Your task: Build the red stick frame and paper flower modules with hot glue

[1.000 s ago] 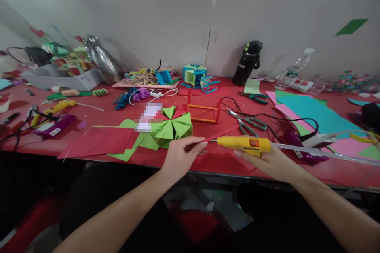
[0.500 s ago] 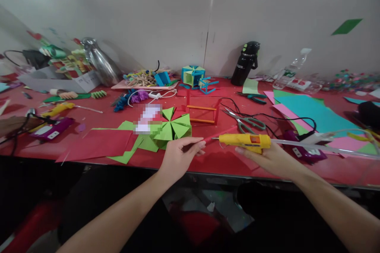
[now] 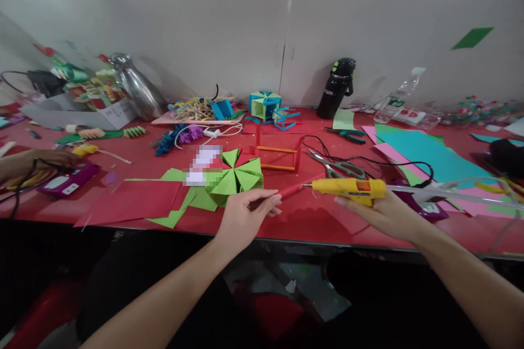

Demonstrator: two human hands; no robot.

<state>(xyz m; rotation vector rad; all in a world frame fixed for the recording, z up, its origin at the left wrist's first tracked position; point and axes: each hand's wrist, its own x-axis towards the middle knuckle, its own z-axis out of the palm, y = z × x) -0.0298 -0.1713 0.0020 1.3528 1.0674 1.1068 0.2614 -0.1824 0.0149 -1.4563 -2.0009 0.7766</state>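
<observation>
Between thumb and fingers, my left hand [image 3: 249,212] pinches one end of a narrow red paper strip [image 3: 291,191]. My right hand [image 3: 380,212] is wrapped round a yellow hot glue gun [image 3: 352,188] with a long clear glue stick [image 3: 450,196] sticking out of its back. The metal nozzle points left, at the strip's right part; whether it touches the paper I cannot tell. Just behind my left hand lies a green folded-paper piece [image 3: 236,174] of pointed segments. Farther back stands a frame of orange and red strips [image 3: 278,158].
Scissors [image 3: 335,166] and pliers [image 3: 347,135] lie behind the glue gun. Red paper sheets [image 3: 143,202] are on the left, coloured sheets [image 3: 434,147] on the right. A black bottle [image 3: 336,90] stands near the partition. Another person's hand [image 3: 36,163] is at the far left by a purple box [image 3: 67,180].
My right hand has moved the glue gun a little right along the red strip. My left hand stays nearly still. At far left, the other person's hand has shifted over a yellow glue gun.
</observation>
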